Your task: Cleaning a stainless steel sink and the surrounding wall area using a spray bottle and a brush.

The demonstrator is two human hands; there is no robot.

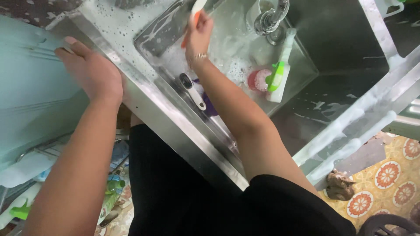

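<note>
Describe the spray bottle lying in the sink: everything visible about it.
The spray bottle looks like white plastic, with a bright green trigger partway along and a narrow white nozzle end aimed toward the tap. It lies on its side on the wet, sudsy floor of the steel sink, against a round pink object. Neither hand touches it; the right hand works further left.

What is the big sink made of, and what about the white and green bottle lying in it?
The sink looks like stainless steel: grey, brushed and shiny, with bright reflections along its rim and soap suds on it. The spray bottle looks like plastic: a smooth, slightly see-through white body with a bright green trigger, though that is judged by look alone.
</note>
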